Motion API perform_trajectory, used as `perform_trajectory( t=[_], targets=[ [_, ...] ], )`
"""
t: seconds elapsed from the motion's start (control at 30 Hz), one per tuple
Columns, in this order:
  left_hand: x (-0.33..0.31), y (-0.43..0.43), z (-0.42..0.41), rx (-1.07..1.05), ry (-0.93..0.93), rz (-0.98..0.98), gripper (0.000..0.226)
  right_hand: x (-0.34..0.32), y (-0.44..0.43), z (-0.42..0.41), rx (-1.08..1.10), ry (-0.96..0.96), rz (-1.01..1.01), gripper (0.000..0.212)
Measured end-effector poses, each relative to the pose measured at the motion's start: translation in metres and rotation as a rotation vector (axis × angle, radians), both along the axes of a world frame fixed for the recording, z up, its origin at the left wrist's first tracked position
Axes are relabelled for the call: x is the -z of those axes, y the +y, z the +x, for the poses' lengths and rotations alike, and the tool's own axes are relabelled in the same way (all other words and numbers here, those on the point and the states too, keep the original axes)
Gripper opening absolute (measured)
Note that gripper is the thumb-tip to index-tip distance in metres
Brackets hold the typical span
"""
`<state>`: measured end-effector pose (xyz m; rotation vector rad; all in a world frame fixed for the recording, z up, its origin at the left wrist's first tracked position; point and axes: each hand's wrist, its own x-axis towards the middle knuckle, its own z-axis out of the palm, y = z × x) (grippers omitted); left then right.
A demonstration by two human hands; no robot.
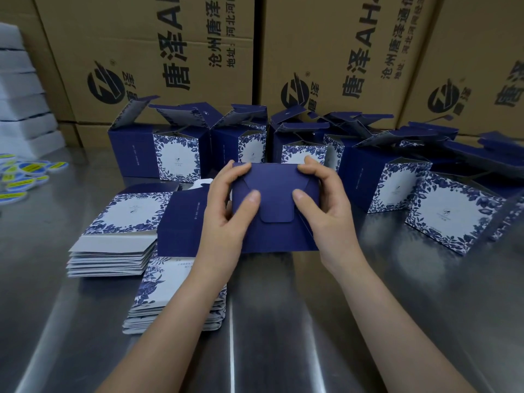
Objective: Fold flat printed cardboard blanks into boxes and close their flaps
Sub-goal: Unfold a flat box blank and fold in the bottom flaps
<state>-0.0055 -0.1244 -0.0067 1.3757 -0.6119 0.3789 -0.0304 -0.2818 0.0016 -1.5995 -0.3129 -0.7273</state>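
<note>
Navy box (274,205) held above table, tabbed end flaps closed.

Two stacks of flat blanks (119,219), one held box (276,194), at least five open boxes (133,151) behind.

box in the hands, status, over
Left hand and right hand grip the box, thumbs on its flaps. Tab flap lies over the others. Nothing in the way; blanks left, open boxes behind.
</note>
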Motion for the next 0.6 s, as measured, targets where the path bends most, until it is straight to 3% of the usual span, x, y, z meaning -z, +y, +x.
perform_trajectory(
  t=[0.17,0.33,0.6],
  targets=[
    [0.002,0.0002,0.0,-0.053,-0.037,0.099,0.056,-0.0026,0.0005,-0.0022,0.05,-0.017,-0.101,0.046],
    [0.003,0.0005,-0.0001,-0.081,-0.047,0.13,0.072,-0.0057,-0.0032,-0.006,0.035,0.059,-0.281,0.077],
    [0.005,-0.0013,0.0019,-0.2,-0.087,0.133,0.061,0.0009,-0.0016,0.0,0.197,-0.076,-0.369,0.072]
  ],
)
